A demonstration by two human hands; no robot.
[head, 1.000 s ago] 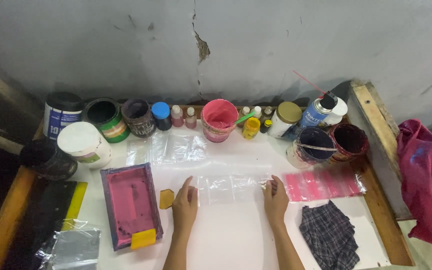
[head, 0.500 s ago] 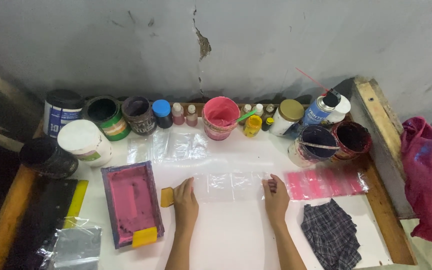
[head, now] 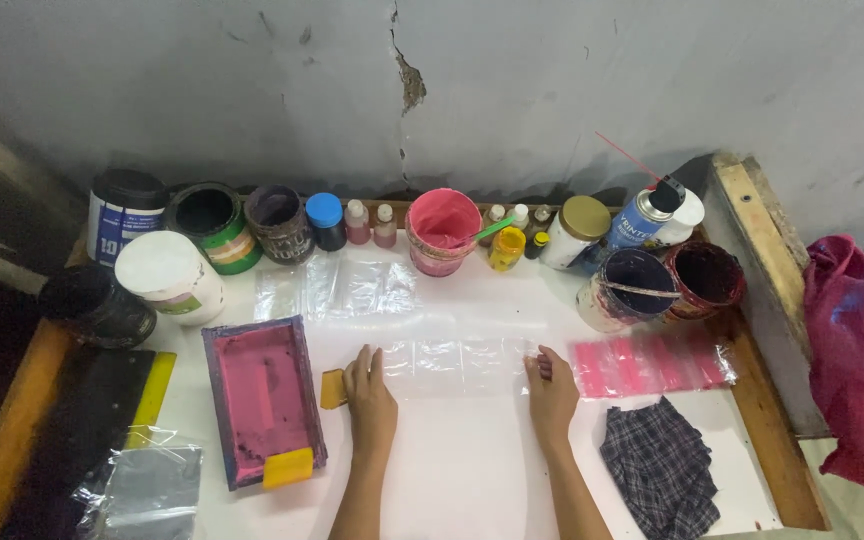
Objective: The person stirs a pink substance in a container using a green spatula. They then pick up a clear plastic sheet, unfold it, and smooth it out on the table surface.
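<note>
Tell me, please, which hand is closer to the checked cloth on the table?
The right hand. It rests on the clear plastic sheet, just up and left of the checked cloth. The left hand lies at the sheet's other end, beside the pink tray, much farther away.

I note a blue-labelled spray can far right, a green-banded jar and a blue-labelled tub far left.

Cracked grey wall, white wooden-edged table
</note>
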